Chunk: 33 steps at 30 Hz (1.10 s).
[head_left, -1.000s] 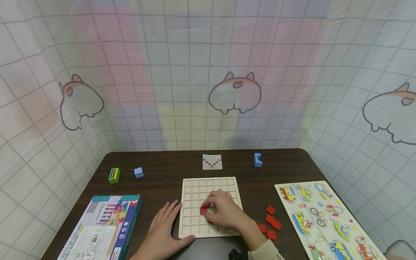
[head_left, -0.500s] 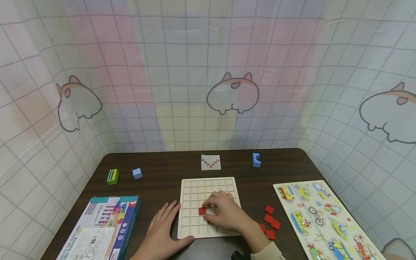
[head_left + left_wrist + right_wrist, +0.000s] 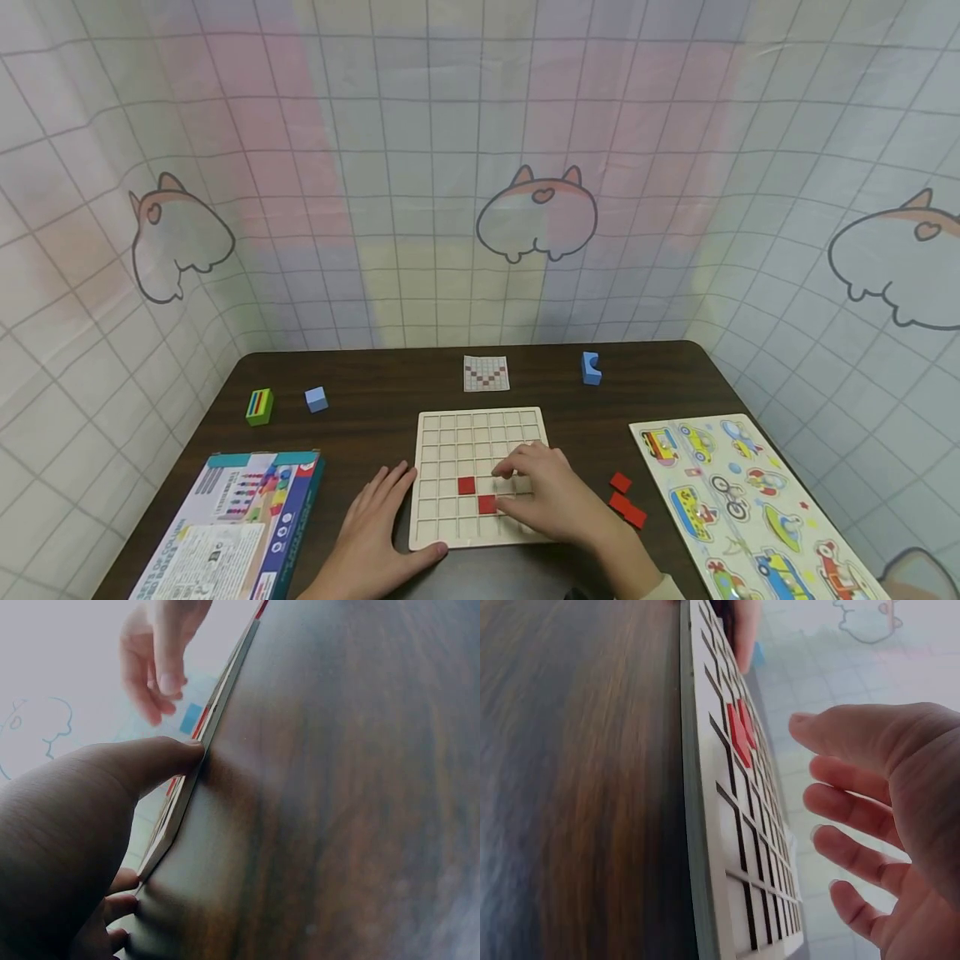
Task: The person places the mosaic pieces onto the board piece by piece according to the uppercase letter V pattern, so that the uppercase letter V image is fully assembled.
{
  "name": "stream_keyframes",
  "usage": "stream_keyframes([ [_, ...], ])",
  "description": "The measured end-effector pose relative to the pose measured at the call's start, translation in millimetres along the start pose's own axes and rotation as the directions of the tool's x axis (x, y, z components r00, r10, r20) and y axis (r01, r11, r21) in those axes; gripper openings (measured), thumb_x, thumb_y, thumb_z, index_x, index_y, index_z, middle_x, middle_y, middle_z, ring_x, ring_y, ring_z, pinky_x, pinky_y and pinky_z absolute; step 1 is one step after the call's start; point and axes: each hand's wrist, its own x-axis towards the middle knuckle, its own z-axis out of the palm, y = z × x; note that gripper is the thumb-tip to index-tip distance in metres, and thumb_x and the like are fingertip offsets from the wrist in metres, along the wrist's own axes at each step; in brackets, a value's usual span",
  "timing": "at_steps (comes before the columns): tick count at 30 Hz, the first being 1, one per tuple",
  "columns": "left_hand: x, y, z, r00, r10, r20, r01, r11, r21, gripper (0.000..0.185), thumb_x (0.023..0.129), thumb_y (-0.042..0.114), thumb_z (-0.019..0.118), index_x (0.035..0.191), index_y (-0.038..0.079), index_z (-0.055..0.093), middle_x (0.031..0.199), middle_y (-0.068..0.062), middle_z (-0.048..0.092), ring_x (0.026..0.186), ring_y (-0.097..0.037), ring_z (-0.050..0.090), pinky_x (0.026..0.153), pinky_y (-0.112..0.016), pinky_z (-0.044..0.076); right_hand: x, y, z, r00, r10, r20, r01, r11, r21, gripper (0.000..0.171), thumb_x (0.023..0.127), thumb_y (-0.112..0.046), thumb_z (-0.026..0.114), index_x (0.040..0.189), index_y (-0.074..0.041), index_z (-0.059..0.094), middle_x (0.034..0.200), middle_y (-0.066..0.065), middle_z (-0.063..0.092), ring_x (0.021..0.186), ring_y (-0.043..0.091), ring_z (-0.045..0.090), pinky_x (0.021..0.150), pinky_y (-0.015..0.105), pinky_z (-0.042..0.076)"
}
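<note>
Overhead, my left hand [image 3: 375,533] lies flat beside the wooden grid board [image 3: 480,433], thumb against its near corner to steady it, while my right hand [image 3: 551,496] hovers relaxed and empty over two red tiles [image 3: 477,494] seated near the board's middle. Closer in, my left thumb [image 3: 142,761] presses the board's edge [image 3: 199,761]. Finally, my right fingers [image 3: 855,817] spread loosely above the grid [image 3: 735,817].

Vehicle puzzle [image 3: 742,500] right; boxed game [image 3: 232,521] left; blue cube [image 3: 317,399], striped block [image 3: 259,406], blue notched block [image 3: 592,368] far.
</note>
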Motion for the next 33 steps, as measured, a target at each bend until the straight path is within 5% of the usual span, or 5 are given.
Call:
stream_keyframes([
  [19, -1.3, 3.8, -1.7, 1.000, 0.007, -0.013, -0.007, 1.000, 0.010, 0.127, 0.073, 0.096, 0.076, 0.173, 0.027, 0.041, 0.181, -0.003, 0.037, 0.172, -0.040, 0.024, 0.132, -0.077, 0.022, -49.3, 25.1, -35.5, 0.995, 0.094, 0.038, -0.093, 0.995, -0.024, 0.039, 0.089, -0.037, 0.095, 0.123, -0.026, 0.078, 0.125, -0.019, 0.071, 0.118, 0.008, 0.057, 0.105, 0.051, 0.050],
  [33, -2.7, 3.1, -2.7, 1.000, 0.003, -0.018, -0.003, 1.000, 0.015, 0.127, 0.073, 0.095, 0.077, 0.173, 0.025, 0.041, 0.182, -0.004, 0.037, 0.172, -0.040, 0.024, 0.132, -0.077, 0.023, -73.2, 49.1, -47.8, 0.990, 0.117, 0.077, -0.114, 0.992, -0.046, 0.041, 0.087, -0.050, 0.095, 0.120, -0.035, 0.076, 0.123, -0.022, 0.068, 0.112, 0.006, 0.054, 0.100, 0.037, 0.056],
])
